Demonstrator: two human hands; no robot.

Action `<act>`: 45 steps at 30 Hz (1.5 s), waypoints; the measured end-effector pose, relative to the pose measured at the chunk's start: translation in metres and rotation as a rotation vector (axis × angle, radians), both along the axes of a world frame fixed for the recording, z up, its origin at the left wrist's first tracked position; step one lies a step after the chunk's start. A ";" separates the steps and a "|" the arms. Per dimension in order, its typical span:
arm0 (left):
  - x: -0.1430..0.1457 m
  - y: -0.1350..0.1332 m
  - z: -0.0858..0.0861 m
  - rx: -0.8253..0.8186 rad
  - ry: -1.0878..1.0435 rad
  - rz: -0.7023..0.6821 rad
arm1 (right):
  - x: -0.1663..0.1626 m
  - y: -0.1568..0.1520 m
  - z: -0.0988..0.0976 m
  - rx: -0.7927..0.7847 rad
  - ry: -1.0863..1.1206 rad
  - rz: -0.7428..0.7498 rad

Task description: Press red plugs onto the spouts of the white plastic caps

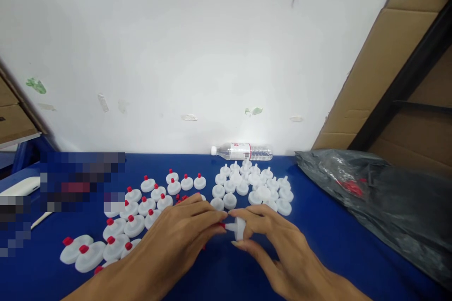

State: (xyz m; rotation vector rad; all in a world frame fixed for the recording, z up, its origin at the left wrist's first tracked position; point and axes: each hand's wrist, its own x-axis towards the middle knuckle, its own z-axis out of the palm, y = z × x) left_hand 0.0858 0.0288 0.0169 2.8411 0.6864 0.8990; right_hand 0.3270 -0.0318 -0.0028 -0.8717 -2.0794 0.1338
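Observation:
Between thumb and fingers, my right hand [275, 240] grips a white nozzle cap [240, 228] by its wide round base, the spout turned left. My left hand [192, 230] pinches a small red tip cap [221, 224] at the end of that spout; most of it is hidden by the fingers. Behind my right hand lies a cluster of white nozzle caps [229, 201] with bare spouts. Left of my left hand stand several nozzle caps with red tips [134, 225]. A few loose red tip caps [181, 198] show just behind my left hand.
A clear plastic bottle [240, 151] lies on its side against the white wall [197, 56]. On the right of the blue table [226, 273] is a dark plastic bag [388, 207] with red pieces inside. Cardboard [374, 75] stands at the right; blurred items sit at the left.

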 end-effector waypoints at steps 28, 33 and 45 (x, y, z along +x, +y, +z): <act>-0.074 0.085 0.058 0.098 0.338 0.762 | 0.005 0.010 0.009 -0.176 -0.468 -0.118; -0.079 0.099 0.035 0.015 0.442 0.780 | 0.004 0.011 0.002 -0.161 -0.389 -0.161; -0.047 0.056 0.045 0.057 0.304 0.537 | 0.001 0.011 -0.005 -0.131 -0.407 -0.252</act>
